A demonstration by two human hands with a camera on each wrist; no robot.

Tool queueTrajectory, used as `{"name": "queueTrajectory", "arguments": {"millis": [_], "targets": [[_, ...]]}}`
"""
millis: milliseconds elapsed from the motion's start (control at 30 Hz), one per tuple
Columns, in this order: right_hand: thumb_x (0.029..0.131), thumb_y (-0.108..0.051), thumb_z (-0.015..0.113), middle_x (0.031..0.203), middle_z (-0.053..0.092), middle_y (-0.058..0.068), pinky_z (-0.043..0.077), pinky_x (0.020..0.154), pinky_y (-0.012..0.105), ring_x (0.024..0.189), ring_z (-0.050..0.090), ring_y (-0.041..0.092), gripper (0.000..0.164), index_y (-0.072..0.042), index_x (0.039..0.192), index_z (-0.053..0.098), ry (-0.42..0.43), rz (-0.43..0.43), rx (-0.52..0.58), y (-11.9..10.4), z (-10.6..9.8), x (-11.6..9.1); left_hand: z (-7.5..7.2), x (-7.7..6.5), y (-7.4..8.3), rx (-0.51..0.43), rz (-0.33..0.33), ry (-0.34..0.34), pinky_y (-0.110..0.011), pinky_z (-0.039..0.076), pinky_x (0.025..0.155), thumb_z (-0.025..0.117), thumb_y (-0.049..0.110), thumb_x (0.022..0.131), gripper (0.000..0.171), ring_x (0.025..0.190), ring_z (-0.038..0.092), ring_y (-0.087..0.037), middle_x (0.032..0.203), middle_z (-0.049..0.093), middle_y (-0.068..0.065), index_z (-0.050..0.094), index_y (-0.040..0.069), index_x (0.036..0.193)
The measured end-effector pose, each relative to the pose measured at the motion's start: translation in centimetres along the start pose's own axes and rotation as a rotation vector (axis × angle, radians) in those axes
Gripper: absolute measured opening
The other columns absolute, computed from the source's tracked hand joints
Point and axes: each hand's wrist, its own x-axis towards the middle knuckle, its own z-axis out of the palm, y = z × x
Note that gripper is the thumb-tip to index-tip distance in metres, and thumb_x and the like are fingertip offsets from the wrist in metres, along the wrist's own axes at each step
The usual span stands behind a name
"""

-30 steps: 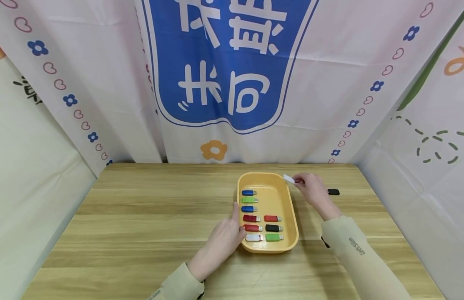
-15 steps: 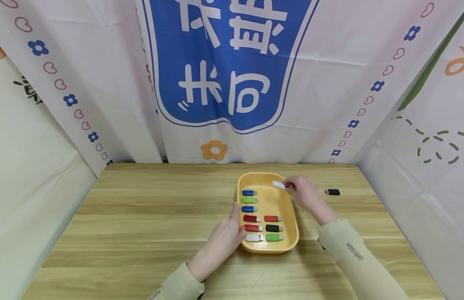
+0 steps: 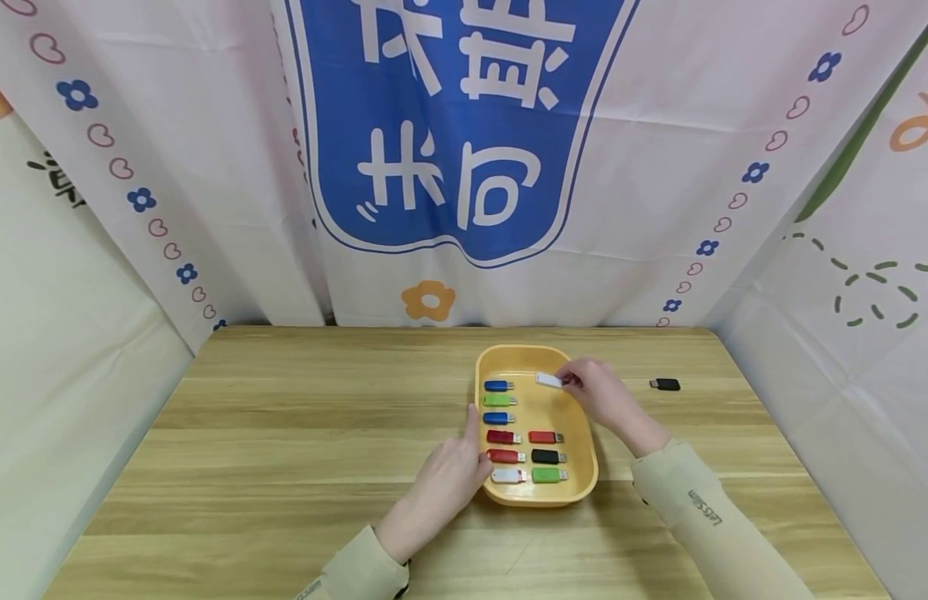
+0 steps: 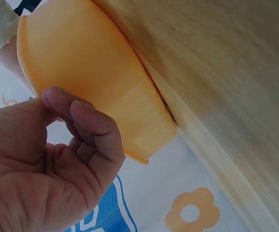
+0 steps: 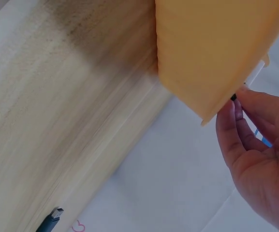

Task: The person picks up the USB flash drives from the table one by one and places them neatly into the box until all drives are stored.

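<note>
A yellow plastic tray (image 3: 554, 411) sits on the table, with USB sticks lying in two columns inside. My left hand (image 3: 443, 483) holds the tray's left rim, thumb at the top edge and index finger stretched along the side. Its other fingers curl beside the tray's outer wall (image 4: 95, 63) in the left wrist view. Over the far right part of the tray, my right hand (image 3: 600, 395) pinches a white USB stick (image 3: 549, 380) by its right end. In the right wrist view, the tray wall hides most of that stick.
In the left column lie blue, light green, red and white sticks; a red one (image 3: 542, 437), a black one (image 3: 544, 456) and a green one (image 3: 546, 475) form the right column. A loose black USB stick (image 3: 667, 384) rests on the table (image 3: 298, 433), right of the tray.
My right hand has brought the white USB stick from above the tray's right rim leftward and down into the tray, level with the top blue stick. The left hand has stayed put.
</note>
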Motion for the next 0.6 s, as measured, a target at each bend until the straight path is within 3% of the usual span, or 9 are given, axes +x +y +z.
{"name": "queueTrajectory", "arguments": {"millis": [600], "targets": [[0.092, 0.002, 0.065, 0.105, 0.072, 0.017, 0.060, 0.084, 0.041, 0.098, 0.069, 0.029, 0.017, 0.001, 0.107, 0.072, -0.019, -0.036, -0.027, 0.12, 0.67, -0.24, 0.02, 0.08, 0.11, 0.002, -0.019, 0.007, -0.017, 0.033, 0.039, 0.069, 0.007, 0.087, 0.076, 0.044, 0.039, -0.006, 0.058, 0.049, 0.001, 0.030, -0.013, 0.149]]}}
